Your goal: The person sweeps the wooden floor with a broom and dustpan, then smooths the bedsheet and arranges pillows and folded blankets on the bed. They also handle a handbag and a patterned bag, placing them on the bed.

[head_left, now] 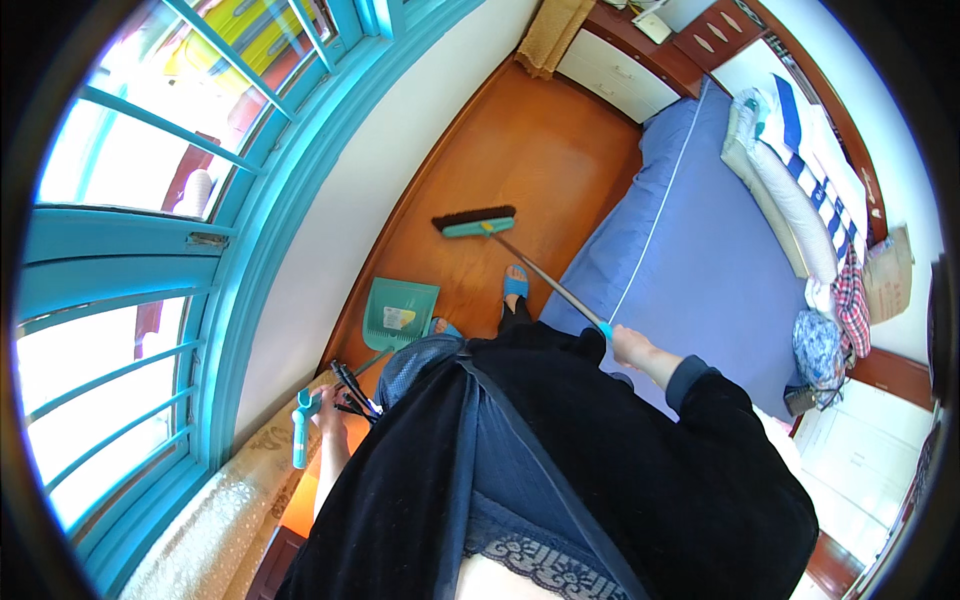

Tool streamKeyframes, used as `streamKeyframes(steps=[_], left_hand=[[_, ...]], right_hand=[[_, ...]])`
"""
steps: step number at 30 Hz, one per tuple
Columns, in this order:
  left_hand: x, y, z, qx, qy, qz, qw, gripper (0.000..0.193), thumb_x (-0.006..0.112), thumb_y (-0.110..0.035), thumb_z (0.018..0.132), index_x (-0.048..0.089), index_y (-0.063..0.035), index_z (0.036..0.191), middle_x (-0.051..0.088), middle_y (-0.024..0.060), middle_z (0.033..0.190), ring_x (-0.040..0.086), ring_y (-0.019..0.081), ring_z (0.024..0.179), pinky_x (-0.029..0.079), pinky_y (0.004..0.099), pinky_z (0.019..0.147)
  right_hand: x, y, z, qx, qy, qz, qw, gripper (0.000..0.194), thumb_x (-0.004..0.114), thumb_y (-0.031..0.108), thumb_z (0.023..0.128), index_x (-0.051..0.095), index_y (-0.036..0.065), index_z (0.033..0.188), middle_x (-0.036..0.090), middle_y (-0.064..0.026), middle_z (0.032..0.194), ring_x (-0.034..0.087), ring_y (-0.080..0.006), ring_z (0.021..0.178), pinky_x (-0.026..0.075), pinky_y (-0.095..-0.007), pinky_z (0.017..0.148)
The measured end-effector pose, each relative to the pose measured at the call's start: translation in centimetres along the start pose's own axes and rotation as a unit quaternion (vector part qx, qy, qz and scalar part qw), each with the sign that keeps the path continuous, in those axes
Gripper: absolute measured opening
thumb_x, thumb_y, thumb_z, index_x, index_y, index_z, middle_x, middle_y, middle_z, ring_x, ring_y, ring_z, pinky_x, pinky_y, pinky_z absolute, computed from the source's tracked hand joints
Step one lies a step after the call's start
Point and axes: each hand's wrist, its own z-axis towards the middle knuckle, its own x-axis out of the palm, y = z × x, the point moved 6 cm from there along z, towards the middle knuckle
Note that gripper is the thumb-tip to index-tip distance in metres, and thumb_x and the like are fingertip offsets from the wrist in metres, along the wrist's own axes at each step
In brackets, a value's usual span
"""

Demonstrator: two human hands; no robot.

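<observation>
My right hand [632, 348] grips the end of a broom's long handle [551, 281], beside the bed. The broom head [478, 227], teal with dark bristles, rests on the wooden floor ahead of my feet. At lower left, my left hand [328, 411] is closed around the upper handle of a long-handled dustpan, just below its teal grip [301, 431]. The green dustpan [400, 311] bears a label and lies by the wall, next to my slippered foot. Black cables partly hide the dustpan's handle near my left hand.
A bed [697, 217] with a blue sheet and folded bedding [780, 199] runs along the right. On the left is a white wall [352, 172] below a barred turquoise window [255, 195]. A white drawer cabinet [616, 75] and a tan curtain [553, 37] stand at the far end.
</observation>
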Motion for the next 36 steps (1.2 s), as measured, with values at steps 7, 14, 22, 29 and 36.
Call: streamKeyframes(steps=[7, 14, 22, 29, 36], left_hand=[[0.1, 0.4, 1.8, 0.007, 0.027, 0.088, 0.996, 0.011, 0.055, -0.004, 0.084, 0.051, -0.0017, 0.094, 0.054, 0.0068, 0.070, 0.054, 0.0150, 0.060, 0.048, 0.0289, 0.060], [-3.9, 3.0, 1.7, -0.037, 0.057, 0.103, 0.992, 0.020, 0.055, -0.009, 0.085, 0.050, -0.0029, 0.104, 0.055, 0.0086, 0.079, 0.057, 0.0185, 0.070, 0.049, 0.0304, 0.065], [-5.6, 5.0, 0.7, -0.070, 0.051, 0.092, 0.992, 0.022, 0.054, -0.012, 0.086, 0.048, -0.0038, 0.106, 0.056, 0.0093, 0.082, 0.059, 0.0205, 0.075, 0.050, 0.0328, 0.068], [-8.6, 5.3, 1.6, -0.178, 0.098, 0.096, 0.974, 0.031, 0.056, -0.016, 0.086, 0.047, -0.0030, 0.112, 0.057, 0.0111, 0.089, 0.061, 0.0236, 0.082, 0.051, 0.0353, 0.072], [7.3, -15.4, -3.9, 0.064, 0.088, 0.122, 0.987, 0.035, 0.062, -0.029, 0.085, 0.055, -0.0043, 0.109, 0.061, 0.0116, 0.097, 0.061, 0.0217, 0.088, 0.050, 0.0319, 0.077]], right_hand=[[1.7, -6.5, -3.4, 0.038, -0.034, 0.139, 0.989, 0.013, 0.054, 0.002, 0.073, 0.053, -0.003, 0.085, 0.058, -0.0154, 0.065, 0.059, -0.0260, 0.050, 0.046, -0.0377, 0.041], [0.6, -4.9, 0.0, 0.103, -0.078, 0.277, 0.952, 0.011, 0.052, 0.007, 0.074, 0.058, -0.002, 0.076, 0.059, -0.0152, 0.060, 0.060, -0.0256, 0.050, 0.047, -0.0391, 0.044], [2.9, 1.5, 7.4, -0.002, 0.027, 0.299, 0.954, 0.011, 0.058, 0.006, 0.071, 0.061, 0.000, 0.062, 0.063, -0.0131, 0.060, 0.063, -0.0230, 0.051, 0.050, -0.0364, 0.047], [7.9, -1.3, 2.5, 0.001, 0.065, 0.364, 0.929, 0.020, 0.069, 0.012, 0.067, 0.053, 0.001, 0.065, 0.059, -0.0152, 0.063, 0.062, -0.0271, 0.055, 0.049, -0.0401, 0.045], [2.1, -8.4, -3.2, -0.004, 0.082, 0.380, 0.921, 0.013, 0.064, 0.008, 0.073, 0.055, -0.002, 0.076, 0.055, -0.0086, 0.059, 0.055, -0.0163, 0.048, 0.044, -0.0321, 0.039]])
